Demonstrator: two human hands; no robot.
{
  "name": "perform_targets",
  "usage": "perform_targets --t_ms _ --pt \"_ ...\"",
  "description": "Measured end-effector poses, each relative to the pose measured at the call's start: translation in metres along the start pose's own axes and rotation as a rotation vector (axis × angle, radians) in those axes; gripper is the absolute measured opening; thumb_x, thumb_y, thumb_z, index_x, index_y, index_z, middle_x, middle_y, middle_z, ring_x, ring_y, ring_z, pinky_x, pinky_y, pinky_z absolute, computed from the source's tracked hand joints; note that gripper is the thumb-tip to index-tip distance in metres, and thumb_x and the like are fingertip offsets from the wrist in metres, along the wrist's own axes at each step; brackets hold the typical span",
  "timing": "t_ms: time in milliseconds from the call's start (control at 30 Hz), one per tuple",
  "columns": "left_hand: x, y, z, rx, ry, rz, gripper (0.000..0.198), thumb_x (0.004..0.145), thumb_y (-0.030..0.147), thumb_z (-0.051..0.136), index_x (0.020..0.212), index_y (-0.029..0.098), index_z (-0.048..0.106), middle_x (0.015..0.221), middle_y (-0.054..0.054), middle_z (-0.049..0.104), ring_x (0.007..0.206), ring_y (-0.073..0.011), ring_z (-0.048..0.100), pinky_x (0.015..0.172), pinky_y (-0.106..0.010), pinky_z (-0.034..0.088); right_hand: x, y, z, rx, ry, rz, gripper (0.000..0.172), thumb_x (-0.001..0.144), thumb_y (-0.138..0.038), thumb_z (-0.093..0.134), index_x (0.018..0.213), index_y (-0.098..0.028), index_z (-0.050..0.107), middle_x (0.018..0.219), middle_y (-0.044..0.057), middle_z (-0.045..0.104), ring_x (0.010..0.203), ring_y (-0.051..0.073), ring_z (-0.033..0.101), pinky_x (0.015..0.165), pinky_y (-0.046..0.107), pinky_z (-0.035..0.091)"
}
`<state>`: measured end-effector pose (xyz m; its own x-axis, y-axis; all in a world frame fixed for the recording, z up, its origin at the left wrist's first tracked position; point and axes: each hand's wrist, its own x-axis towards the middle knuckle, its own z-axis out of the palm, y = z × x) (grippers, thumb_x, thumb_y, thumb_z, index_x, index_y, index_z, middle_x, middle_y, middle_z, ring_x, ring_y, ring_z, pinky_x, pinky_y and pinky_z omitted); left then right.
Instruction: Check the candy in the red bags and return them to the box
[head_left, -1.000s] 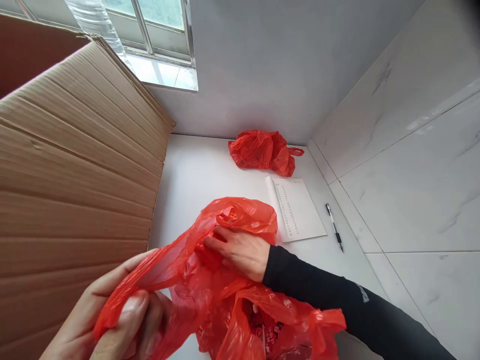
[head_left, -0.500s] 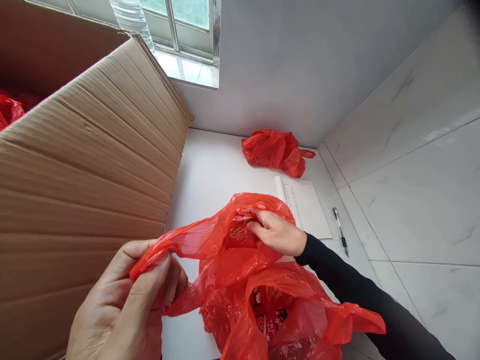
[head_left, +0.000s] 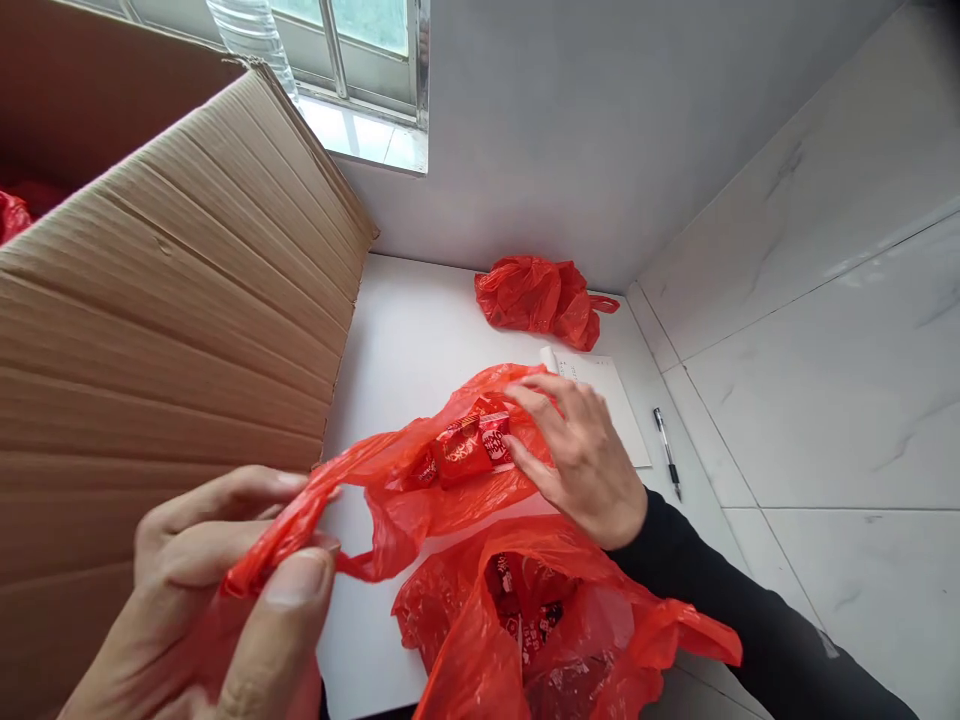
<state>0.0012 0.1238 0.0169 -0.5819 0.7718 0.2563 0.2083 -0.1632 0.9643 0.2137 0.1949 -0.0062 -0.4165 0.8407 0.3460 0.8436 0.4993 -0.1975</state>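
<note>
My left hand (head_left: 225, 600) pinches the stretched handle of a thin red plastic bag (head_left: 420, 480) between thumb and fingers. My right hand (head_left: 581, 455) reaches into the bag's mouth, fingertips on small red printed packets (head_left: 469, 450) lying inside it. Below it sits another open red bag (head_left: 555, 630) holding several small red packets.
A large open cardboard box (head_left: 165, 330) fills the left side, with something red inside. A third, crumpled red bag (head_left: 540, 300) lies at the back by the wall. A printed sheet of paper (head_left: 611, 400) and a pen (head_left: 666, 452) lie on the white table (head_left: 412, 330) to the right.
My right hand has lifted and spread its fingers over the red packets. My left hand has shifted its pinch along the bag's handle and pulled it tighter.
</note>
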Motion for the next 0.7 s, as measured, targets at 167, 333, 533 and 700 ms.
perform_targets --t_ms 167,333,533,700 --pt "0.003 -0.007 0.018 -0.265 -0.281 0.075 0.03 0.077 0.018 0.07 0.1 0.037 0.072 0.136 0.002 0.061 0.134 -0.0303 0.051 0.115 -0.056 0.041 -0.001 0.022 0.013 -0.209 -0.047 0.128 0.043 0.091 -0.021 0.06 0.133 -0.018 0.053 0.114 0.013 0.067 0.105 0.03 0.058 0.094 0.048 0.039" --pt "0.013 -0.032 0.033 -0.244 -0.532 0.148 0.078 0.083 0.022 0.07 0.151 0.039 0.034 0.15 -0.005 0.05 0.144 -0.0278 0.039 0.122 -0.055 0.025 0.0 0.027 -0.002 0.071 0.053 0.173 0.02 0.098 -0.02 0.048 0.109 -0.019 0.065 0.101 0.007 0.072 0.093 0.024 0.062 0.087 0.039 0.043" --pt "0.01 -0.037 0.018 -0.075 -0.79 0.185 0.048 0.09 0.031 0.051 0.138 0.032 0.055 0.152 -0.004 0.049 0.147 -0.0293 0.032 0.122 -0.054 0.022 0.002 0.024 -0.032 0.392 0.234 0.235 0.018 0.097 -0.038 0.054 0.097 -0.021 0.061 0.1 0.006 0.067 0.098 0.022 0.059 0.09 0.039 0.047" --pt "0.006 -0.02 0.018 -0.097 -0.832 0.326 0.017 0.083 0.021 0.049 0.071 0.025 0.06 0.139 0.001 0.062 0.146 -0.03 0.034 0.12 -0.051 0.025 0.006 0.017 -0.042 0.746 0.191 0.186 0.022 0.096 -0.044 0.055 0.096 -0.022 0.053 0.102 0.004 0.064 0.101 0.018 0.061 0.098 0.039 0.047"
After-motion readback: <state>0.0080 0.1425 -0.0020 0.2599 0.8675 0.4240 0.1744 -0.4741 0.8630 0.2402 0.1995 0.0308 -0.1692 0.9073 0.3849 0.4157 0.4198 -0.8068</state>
